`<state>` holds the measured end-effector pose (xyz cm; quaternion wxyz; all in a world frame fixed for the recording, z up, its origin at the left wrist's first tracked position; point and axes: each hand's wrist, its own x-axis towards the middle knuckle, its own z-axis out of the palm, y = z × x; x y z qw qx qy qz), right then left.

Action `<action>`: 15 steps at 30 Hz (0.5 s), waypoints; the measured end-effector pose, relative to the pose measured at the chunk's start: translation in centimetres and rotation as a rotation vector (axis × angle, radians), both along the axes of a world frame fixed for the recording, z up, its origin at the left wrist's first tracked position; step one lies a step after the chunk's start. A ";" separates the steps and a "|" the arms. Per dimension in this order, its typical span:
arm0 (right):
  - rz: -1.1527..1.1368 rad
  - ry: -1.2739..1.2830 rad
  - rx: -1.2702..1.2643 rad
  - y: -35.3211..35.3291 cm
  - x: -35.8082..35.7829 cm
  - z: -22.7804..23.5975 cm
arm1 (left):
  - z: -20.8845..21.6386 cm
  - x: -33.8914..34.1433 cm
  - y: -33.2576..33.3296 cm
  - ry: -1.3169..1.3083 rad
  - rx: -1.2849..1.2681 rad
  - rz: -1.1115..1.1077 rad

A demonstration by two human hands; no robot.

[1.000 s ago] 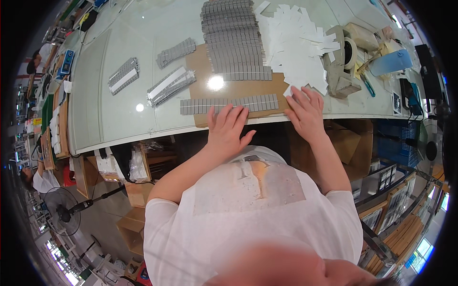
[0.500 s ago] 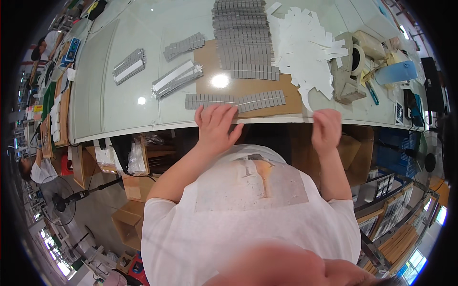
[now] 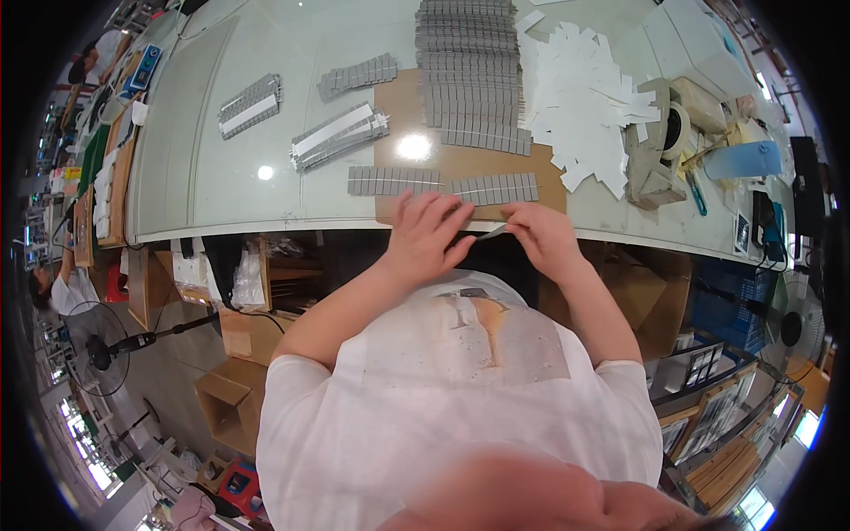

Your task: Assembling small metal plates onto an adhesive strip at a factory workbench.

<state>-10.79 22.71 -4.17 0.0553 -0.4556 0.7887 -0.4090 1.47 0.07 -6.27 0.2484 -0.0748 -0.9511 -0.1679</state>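
My right hand (image 3: pixel 542 237) is closed in a pinch on a thin pale strip (image 3: pixel 491 233), which spans the gap toward my left thumb. My left hand (image 3: pixel 428 234) is at the table's front edge, fingers stretched forward and thumb apart; whether it touches the strip cannot be told. Just beyond the fingertips, two grey segmented strips lie end to end with a small gap: a left one (image 3: pixel 390 180) and a slightly tilted right one (image 3: pixel 496 188). Both rest on a brown board (image 3: pixel 549 181). White paper strips (image 3: pixel 580 106) are heaped to the right.
A long stack of grey segmented strips (image 3: pixel 469 66) runs back from the board. Smaller bundles (image 3: pixel 341 134) lie to the left. At right stand a tape dispenser (image 3: pixel 653 168), a blue container (image 3: pixel 744 160) and a teal cutter (image 3: pixel 697 193). Below the table is an open carton (image 3: pixel 642 296).
My right hand has come left from beside the paper heap, bringing the strip near my left hand. My left hand stays by the grey strips. The whole view has shifted slightly.
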 end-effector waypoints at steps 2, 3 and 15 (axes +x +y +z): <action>0.034 0.194 -0.101 -0.7 0.0 -1.3 | -0.3 -0.4 0.7 0.030 -0.010 -0.056; 0.039 0.195 -0.099 -0.9 0.0 -1.3 | -0.4 -0.5 0.8 0.040 -0.031 -0.049; 0.077 0.235 -0.115 -1.1 -0.3 -1.1 | -1.0 -0.8 1.0 0.061 -0.045 -0.021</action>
